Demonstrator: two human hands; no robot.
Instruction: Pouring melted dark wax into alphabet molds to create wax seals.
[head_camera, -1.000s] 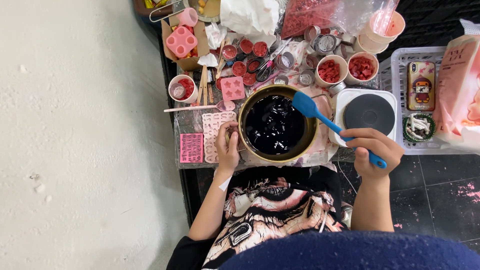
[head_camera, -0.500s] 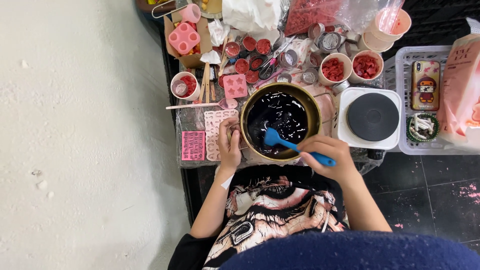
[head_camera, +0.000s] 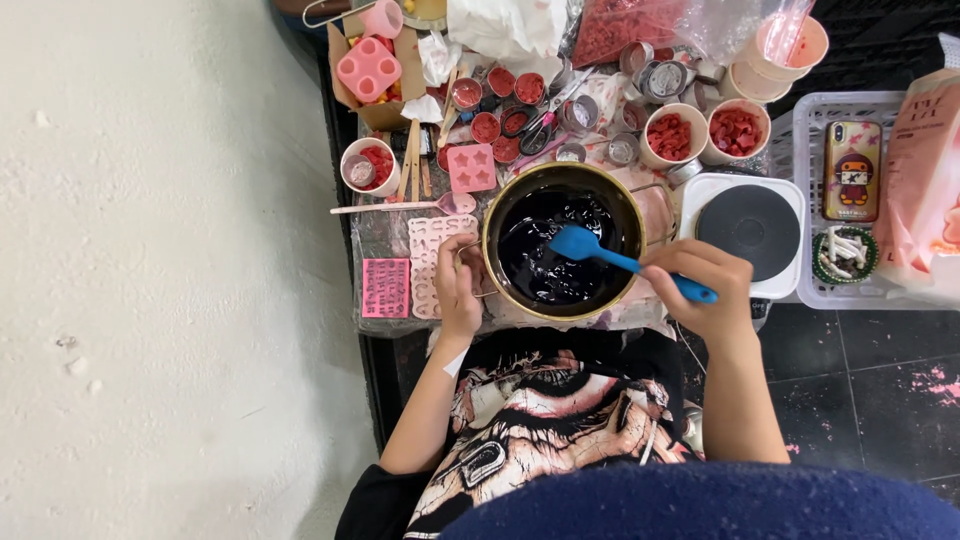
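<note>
Stirring seems to be the step in hand. The right hand (head_camera: 700, 290) grips the handle of a blue spatula (head_camera: 620, 260), and its blade sits in the dark glossy liquid inside the pot (head_camera: 500, 215), which stands at the middle of the crowded table. The left hand (head_camera: 457, 290) closes around the pot's side handle. To do it well, I think the blade should sweep slowly along the wall while the pot is held firm, so nothing splashes on the pink moulds (head_camera: 428, 265) just beside it.

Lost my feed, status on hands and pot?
Right hand grips blue spatula, blade in dark liquid. Left hand holds pot handle. Nothing in the way.
</note>
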